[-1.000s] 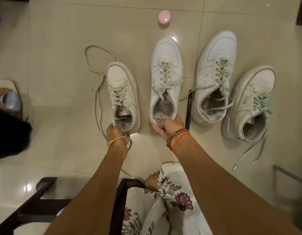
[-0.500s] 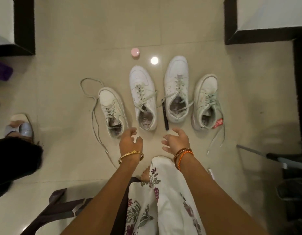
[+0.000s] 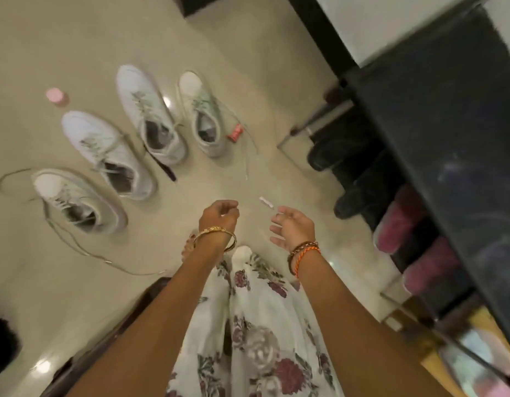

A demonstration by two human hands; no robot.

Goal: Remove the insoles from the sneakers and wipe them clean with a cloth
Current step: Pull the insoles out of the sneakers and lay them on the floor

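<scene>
From the head camera, four sneakers (image 3: 110,159) sit in a row on the floor (image 3: 248,67), openings toward the person, insoles seemingly not yet removed. Left hand (image 3: 218,217) and right hand (image 3: 293,227) hover near them — fingers loosely curled, empty — probably poised to reach.

Under me the floor tiles (image 3: 248,67) look glossy and smooth. The white sneakers (image 3: 105,150) seem smooth, leather-like, and my printed floral cloth (image 3: 262,325) looks soft and matt.
</scene>
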